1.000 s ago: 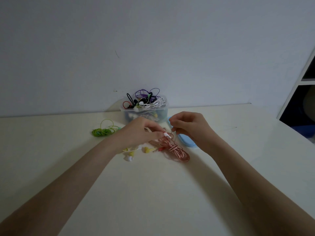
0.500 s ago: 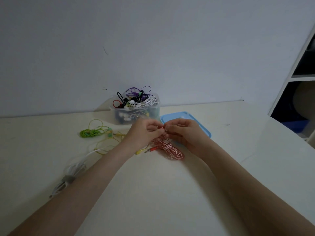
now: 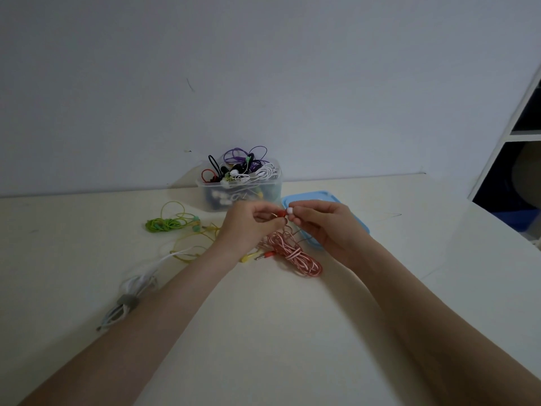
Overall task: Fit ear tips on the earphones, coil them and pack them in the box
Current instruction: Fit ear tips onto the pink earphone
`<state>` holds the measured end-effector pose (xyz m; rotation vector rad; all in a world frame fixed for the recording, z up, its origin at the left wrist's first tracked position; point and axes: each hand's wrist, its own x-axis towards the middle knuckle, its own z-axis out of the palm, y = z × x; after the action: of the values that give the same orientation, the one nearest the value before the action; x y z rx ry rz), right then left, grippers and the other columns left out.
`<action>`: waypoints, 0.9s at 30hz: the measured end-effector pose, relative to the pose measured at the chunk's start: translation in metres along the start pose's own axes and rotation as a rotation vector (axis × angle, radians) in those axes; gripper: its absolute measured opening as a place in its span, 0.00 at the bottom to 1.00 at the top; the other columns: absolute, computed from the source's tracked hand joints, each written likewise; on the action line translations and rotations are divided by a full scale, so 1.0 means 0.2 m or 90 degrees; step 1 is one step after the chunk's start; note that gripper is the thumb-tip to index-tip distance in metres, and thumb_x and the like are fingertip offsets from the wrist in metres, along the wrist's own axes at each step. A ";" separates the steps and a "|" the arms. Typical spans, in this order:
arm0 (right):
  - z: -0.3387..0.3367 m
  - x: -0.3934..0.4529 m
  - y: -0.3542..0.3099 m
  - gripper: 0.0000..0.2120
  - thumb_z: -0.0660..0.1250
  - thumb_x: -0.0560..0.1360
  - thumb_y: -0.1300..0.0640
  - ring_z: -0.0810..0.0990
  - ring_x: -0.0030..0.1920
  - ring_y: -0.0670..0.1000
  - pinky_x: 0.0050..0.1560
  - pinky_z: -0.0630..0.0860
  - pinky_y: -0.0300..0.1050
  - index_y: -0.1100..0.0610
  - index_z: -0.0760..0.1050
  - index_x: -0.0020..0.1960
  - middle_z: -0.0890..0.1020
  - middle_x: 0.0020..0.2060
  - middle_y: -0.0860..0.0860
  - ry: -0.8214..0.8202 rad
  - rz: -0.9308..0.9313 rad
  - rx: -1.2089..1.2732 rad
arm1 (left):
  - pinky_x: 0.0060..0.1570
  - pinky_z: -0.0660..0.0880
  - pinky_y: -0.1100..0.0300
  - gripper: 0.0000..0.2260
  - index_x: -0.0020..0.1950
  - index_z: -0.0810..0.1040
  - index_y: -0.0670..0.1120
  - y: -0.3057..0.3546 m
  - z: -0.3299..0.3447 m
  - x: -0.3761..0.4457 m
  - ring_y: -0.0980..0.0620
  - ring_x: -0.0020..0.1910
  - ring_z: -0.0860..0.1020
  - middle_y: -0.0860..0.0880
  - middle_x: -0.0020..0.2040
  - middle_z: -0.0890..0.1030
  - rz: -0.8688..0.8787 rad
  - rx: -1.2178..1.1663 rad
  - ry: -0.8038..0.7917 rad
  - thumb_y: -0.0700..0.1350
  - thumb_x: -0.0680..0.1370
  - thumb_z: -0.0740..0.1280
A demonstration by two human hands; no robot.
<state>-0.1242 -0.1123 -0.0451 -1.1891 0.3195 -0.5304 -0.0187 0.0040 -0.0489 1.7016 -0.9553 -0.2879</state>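
Observation:
My left hand (image 3: 248,227) pinches a red earbud (image 3: 281,213) of the red-and-white striped earphones, raised above the table. My right hand (image 3: 319,227) pinches a small white ear tip (image 3: 289,211) right against that earbud. The rest of the striped cable (image 3: 295,254) lies in a loose bundle on the table under my hands. Behind them stands the clear plastic box (image 3: 240,194), heaped with tangled earphones of several colours.
A blue lid (image 3: 319,197) lies to the right of the box. Green coiled earphones (image 3: 164,224), yellow earphones (image 3: 193,244) and a white bundled cable (image 3: 131,294) lie on the left of the cream table (image 3: 263,332). A shelf unit (image 3: 521,136) stands at the right.
Both hands have risen off the cable bundle and come together. The red earbud and the white ear tip now show between my fingertips. The view has shifted, showing the lid and white cable.

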 end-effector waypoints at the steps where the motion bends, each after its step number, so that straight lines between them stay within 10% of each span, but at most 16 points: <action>1: 0.00 0.00 0.00 0.06 0.63 0.73 0.72 0.81 0.33 0.45 0.39 0.78 0.32 0.68 0.78 0.45 0.83 0.32 0.53 -0.006 0.002 -0.004 | 0.47 0.77 0.61 0.08 0.43 0.80 0.49 0.00 0.00 0.00 0.55 0.38 0.79 0.52 0.38 0.81 0.005 0.012 0.009 0.38 0.70 0.73; 13: -0.03 0.01 -0.03 0.05 0.66 0.72 0.71 0.80 0.31 0.45 0.36 0.77 0.32 0.66 0.79 0.43 0.81 0.31 0.53 0.047 -0.074 -0.152 | 0.35 0.74 0.71 0.06 0.41 0.78 0.47 0.02 0.01 0.00 0.61 0.31 0.75 0.53 0.34 0.78 0.046 0.105 0.040 0.41 0.69 0.75; 20: -0.16 0.05 -0.03 0.07 0.66 0.73 0.61 0.76 0.42 0.51 0.36 0.67 0.35 0.59 0.83 0.47 0.83 0.43 0.54 0.176 -0.090 -0.848 | 0.42 0.76 0.57 0.09 0.47 0.78 0.46 -0.02 0.07 0.04 0.55 0.36 0.78 0.50 0.36 0.80 0.069 0.168 0.050 0.42 0.70 0.74; 27: -0.21 0.12 -0.13 0.08 0.65 0.74 0.64 0.75 0.41 0.47 0.32 0.65 0.22 0.62 0.83 0.46 0.84 0.46 0.55 0.267 -0.185 -0.778 | 0.35 0.72 0.72 0.04 0.43 0.79 0.48 -0.06 0.09 0.06 0.59 0.34 0.77 0.53 0.35 0.79 0.069 0.088 0.040 0.42 0.71 0.72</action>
<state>-0.1314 -0.1659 -0.0351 -2.3251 0.9137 -0.8825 -0.0168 -0.0166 -0.0639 1.7659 -1.0365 -0.0987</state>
